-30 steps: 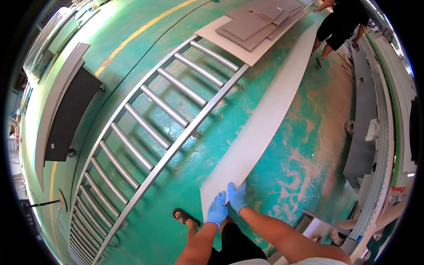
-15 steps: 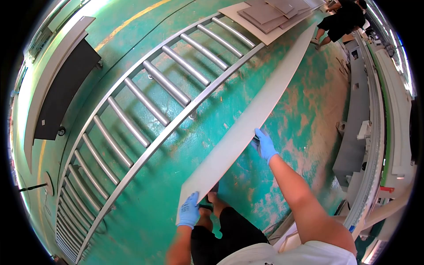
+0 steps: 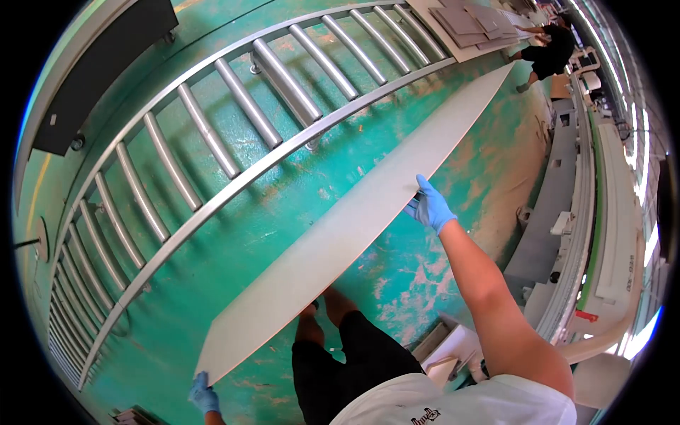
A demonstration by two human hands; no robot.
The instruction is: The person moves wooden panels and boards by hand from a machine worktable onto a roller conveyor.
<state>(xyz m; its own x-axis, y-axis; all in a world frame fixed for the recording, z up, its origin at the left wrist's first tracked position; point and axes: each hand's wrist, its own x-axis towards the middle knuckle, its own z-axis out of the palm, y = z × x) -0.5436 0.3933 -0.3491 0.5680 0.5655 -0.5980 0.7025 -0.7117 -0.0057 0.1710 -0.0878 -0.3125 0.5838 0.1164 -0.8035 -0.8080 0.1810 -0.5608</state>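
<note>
A long, pale grey panel [image 3: 333, 241] stretches diagonally from the lower left to the upper right, above the green floor. My left hand [image 3: 204, 395], in a blue glove, is closed on its near corner, fingers partly hidden. Farther along, my right hand [image 3: 431, 207], gloved the same way, grips the panel's right edge with the thumb on top and the fingers beneath. The panel's far end tapers away near a person in black [image 3: 554, 53]; whether that person touches it I cannot tell.
A metal roller conveyor [image 3: 287, 81] curves along the panel's left side. Flat brown boards [image 3: 460, 25] are stacked beyond its far end. A dark wheeled cart [image 3: 106, 74] stands at upper left. Along the right runs a long machine [image 3: 613, 227], with offcuts [image 3: 443, 372] near my legs.
The panel's near end has swung left and down in view, together with my left hand. My right hand keeps its edge grip. The view has shifted, and the other person's posture has changed.
</note>
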